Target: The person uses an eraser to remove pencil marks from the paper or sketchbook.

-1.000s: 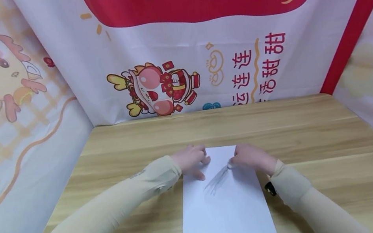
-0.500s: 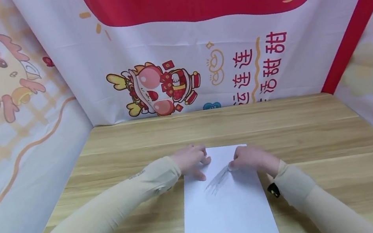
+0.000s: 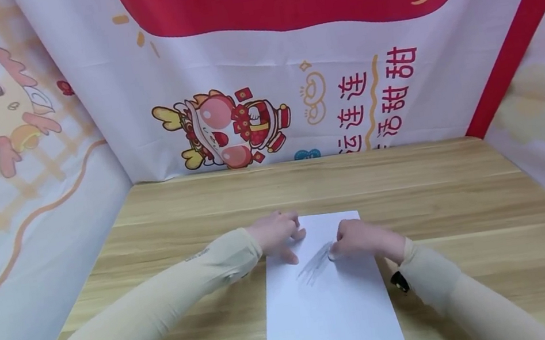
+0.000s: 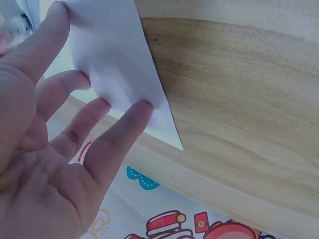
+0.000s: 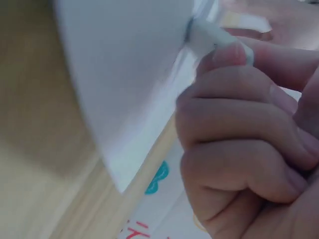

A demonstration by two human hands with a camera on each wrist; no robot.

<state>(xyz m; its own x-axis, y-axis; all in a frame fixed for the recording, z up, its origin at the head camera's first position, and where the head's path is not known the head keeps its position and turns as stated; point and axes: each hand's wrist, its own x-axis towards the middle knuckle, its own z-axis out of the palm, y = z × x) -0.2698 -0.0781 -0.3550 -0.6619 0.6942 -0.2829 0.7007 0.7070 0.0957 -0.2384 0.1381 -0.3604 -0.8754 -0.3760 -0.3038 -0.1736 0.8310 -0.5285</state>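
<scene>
A sheet of white paper [image 3: 333, 324] lies on the wooden table, with a patch of grey pencil strokes [image 3: 314, 269] in its upper part. My left hand [image 3: 277, 235] spreads over the upper left edge; in the left wrist view its fingertips [image 4: 144, 107] press on the sheet near a corner. Between thumb and forefinger, my right hand [image 3: 363, 240] pinches a small white eraser [image 5: 214, 39]. The eraser's darkened end sits against the paper, right at the upper right end of the strokes. The other right fingers [image 5: 229, 119] are curled into the palm.
The wooden tabletop [image 3: 178, 206] reaches back to a printed cloth [image 3: 236, 59] hanging behind it. More printed cloth hangs at the left and right sides. A small black object [image 3: 400, 281] shows under the right wrist.
The right hand with the eraser has shifted slightly down and left along the strokes, uncovering the sheet's upper right corner. The left hand stays in place.
</scene>
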